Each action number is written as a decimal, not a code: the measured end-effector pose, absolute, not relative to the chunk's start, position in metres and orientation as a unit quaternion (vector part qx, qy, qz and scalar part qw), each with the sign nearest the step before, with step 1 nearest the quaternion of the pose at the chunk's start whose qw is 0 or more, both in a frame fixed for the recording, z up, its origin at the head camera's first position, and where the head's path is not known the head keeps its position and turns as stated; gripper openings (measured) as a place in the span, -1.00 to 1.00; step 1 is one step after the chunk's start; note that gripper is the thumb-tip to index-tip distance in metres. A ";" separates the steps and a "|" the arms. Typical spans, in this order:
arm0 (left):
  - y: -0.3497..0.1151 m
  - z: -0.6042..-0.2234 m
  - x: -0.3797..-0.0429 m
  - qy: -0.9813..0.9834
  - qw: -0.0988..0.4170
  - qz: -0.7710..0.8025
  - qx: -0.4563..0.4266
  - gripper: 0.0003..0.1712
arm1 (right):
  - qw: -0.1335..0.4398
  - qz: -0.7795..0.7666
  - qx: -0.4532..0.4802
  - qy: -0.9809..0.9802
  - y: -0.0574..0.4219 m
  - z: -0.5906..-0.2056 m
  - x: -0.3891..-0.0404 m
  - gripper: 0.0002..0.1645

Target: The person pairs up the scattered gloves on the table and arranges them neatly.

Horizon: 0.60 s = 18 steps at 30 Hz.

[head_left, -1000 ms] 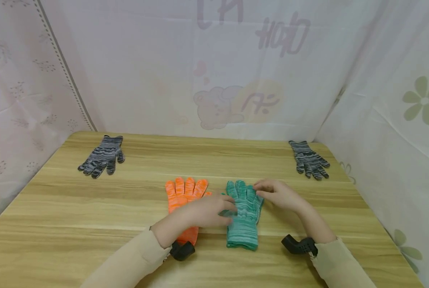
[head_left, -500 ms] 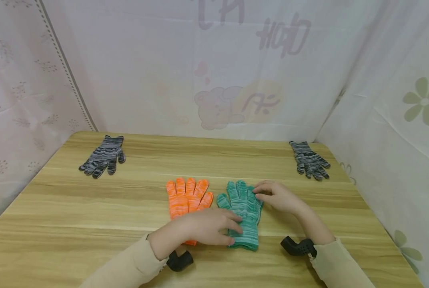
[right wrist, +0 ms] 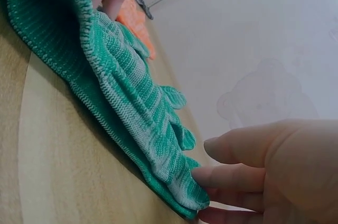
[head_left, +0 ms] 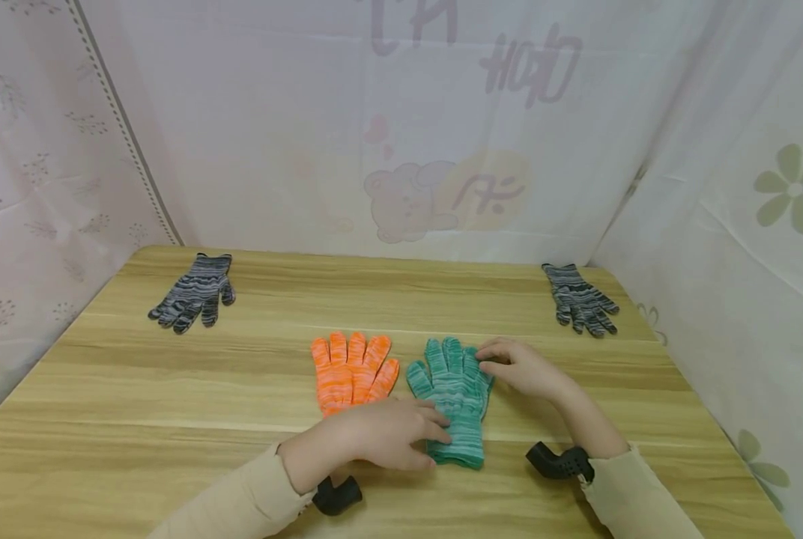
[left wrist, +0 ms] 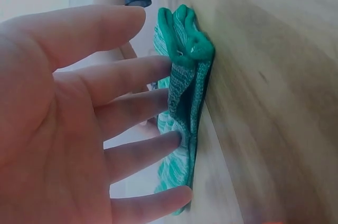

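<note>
A green-and-white knit glove (head_left: pixel 462 404) lies on the table with its fingers pointing away and its cuff (right wrist: pixel 79 28) gaping. What looks like a second green layer shows under its right side. My left hand (head_left: pixel 391 434) reaches across, its extended fingers (left wrist: pixel 137 105) touching the left side near the cuff, thumb apart. At the glove's far right, my right hand (head_left: pixel 523 367) touches the fingertips; in the right wrist view its thumb (right wrist: pixel 232 147) stays clear of the fabric. Beneath my left hand and forearm, an orange knit glove (head_left: pixel 347 378) has its lower part hidden.
Grey-and-black striped gloves lie at the back corners, one at the left (head_left: pixel 195 292) and one at the right (head_left: pixel 579 299). Patterned cloth (head_left: pixel 273 150) hangs behind and beside the wooden table (head_left: pixel 172 404). Each wrist wears a black device (head_left: pixel 559 458).
My left hand has moved down from the middle of the green glove toward its cuff, uncovering the glove's thumb. My right hand stays at the fingertips, and the gloves look unmoved.
</note>
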<state>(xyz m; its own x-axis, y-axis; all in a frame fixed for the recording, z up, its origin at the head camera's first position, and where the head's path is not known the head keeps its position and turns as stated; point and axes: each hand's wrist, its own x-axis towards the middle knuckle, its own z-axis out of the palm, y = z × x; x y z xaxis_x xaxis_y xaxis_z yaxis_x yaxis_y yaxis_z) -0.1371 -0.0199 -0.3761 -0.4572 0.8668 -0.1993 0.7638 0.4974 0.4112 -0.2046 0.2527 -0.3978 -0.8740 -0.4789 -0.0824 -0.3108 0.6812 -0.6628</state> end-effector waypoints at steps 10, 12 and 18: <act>-0.018 -0.373 -0.129 0.852 0.187 0.109 0.477 -0.51 | 0.126 -0.331 -0.204 0.913 0.252 -0.396 -0.203 -0.61; -0.018 -0.373 -0.128 0.853 0.183 0.104 0.478 -0.50 | 0.125 -0.329 -0.202 0.914 0.252 -0.395 -0.203 -0.61; -0.017 -0.374 -0.127 0.853 0.183 0.102 0.477 -0.49 | 0.120 -0.311 -0.201 0.921 0.249 -0.395 -0.202 -0.63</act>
<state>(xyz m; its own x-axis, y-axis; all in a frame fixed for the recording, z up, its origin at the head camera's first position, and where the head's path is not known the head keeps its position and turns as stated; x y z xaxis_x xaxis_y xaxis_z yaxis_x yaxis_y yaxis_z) -0.1270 -0.0170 -0.3743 -0.4771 0.8520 -0.2156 0.7772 0.5235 0.3491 -0.2023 0.2494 -0.3949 -0.8907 -0.4442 -0.0962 -0.2950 0.7260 -0.6212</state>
